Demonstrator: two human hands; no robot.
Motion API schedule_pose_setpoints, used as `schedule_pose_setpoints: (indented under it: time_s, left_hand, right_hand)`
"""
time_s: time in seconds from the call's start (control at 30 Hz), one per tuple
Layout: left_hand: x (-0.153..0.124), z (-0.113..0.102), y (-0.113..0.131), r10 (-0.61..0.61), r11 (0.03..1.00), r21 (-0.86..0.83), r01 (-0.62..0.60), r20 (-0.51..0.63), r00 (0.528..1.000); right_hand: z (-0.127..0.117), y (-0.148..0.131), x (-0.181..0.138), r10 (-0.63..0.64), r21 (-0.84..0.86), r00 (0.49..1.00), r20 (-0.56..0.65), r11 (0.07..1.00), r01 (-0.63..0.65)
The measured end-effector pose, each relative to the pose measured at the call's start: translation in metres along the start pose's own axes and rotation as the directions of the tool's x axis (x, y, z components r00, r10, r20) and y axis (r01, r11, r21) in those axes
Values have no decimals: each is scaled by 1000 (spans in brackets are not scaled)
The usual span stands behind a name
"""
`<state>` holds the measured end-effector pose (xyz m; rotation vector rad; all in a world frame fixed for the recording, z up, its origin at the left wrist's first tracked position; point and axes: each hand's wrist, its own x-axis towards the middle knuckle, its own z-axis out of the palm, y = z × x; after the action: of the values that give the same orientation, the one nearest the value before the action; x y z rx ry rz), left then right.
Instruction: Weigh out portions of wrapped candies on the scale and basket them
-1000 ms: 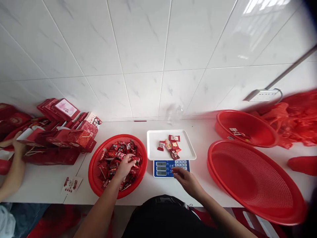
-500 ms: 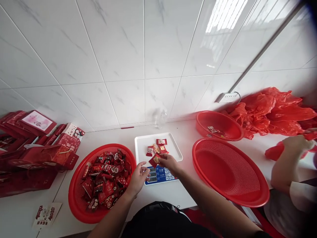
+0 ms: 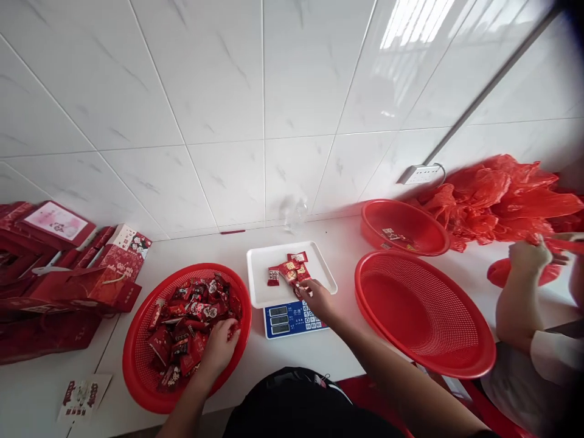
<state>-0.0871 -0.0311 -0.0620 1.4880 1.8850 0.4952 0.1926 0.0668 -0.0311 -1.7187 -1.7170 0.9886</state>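
Observation:
My right hand (image 3: pixel 317 298) is over the front edge of the white scale tray (image 3: pixel 260 295), its fingers pinching a small red wrapped candy (image 3: pixel 298 291). Several other red wrapped candies (image 3: pixel 289 269) lie in a loose group on that tray. Below it shows the blue panel of the digital scale (image 3: pixel 296 320), with displays and keys. My left hand (image 3: pixel 221 347) reaches over the right side of a red mesh basket (image 3: pixel 132 365) heaped with wrapped candies (image 3: pixel 194 322). Its fingers curl around a red wrapped candy (image 3: pixel 234 330), partly hidden by the hand.
An oval red basket (image 3: pixel 424 316) stands right of the scale, a smaller red basin (image 3: pixel 401 228) behind it. Red plastic bags (image 3: pixel 506 201) pile up far right, near a co-worker's arm (image 3: pixel 520 298). Red gift boxes (image 3: pixel 91 274) stand left; a printed card (image 3: pixel 84 396) lies in front.
My left hand has moved from beside the scale left into the candy basket. My right hand has shifted slightly right; the candy it held over the tray now appears among the others.

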Motion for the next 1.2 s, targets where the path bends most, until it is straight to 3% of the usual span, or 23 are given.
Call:
schedule_pose_setpoints:
  time_s: [0.1,0.2,0.37,0.47,0.57,0.7,1.0,1.2]
  left_hand:
    - [-2,2,-21,-73,964,262,40,117,990]
    - [0,3,-28,-114,917,395,47,148,982]
    - [11,3,-27,-133,892,448,61,131,982]
    - [14,8,-25,-118,943,322,83,89,989]
    - [12,16,-18,-91,995,29,91,13,996]
    - [2,27,3,-31,978,-207,21,-45,998]
    - [-11,24,32,12,969,-245,-21,-40,999]
    - [-7,29,28,68,983,-171,-73,-36,997]
  right_hand:
    - [14,6,-33,-168,-112,974,155,976,186]
    - [20,19,-52,-265,-179,932,248,933,313]
    - [11,32,-36,-345,-345,937,52,874,341]
    - [1,24,-16,-233,-463,973,7,861,210]
    - [0,11,0,-36,-532,999,14,846,38]
    - [7,5,16,84,-489,996,36,871,-56]
    - [2,22,38,17,-317,1000,8,948,-14]
    - [-11,28,27,6,-159,988,-153,987,-31]
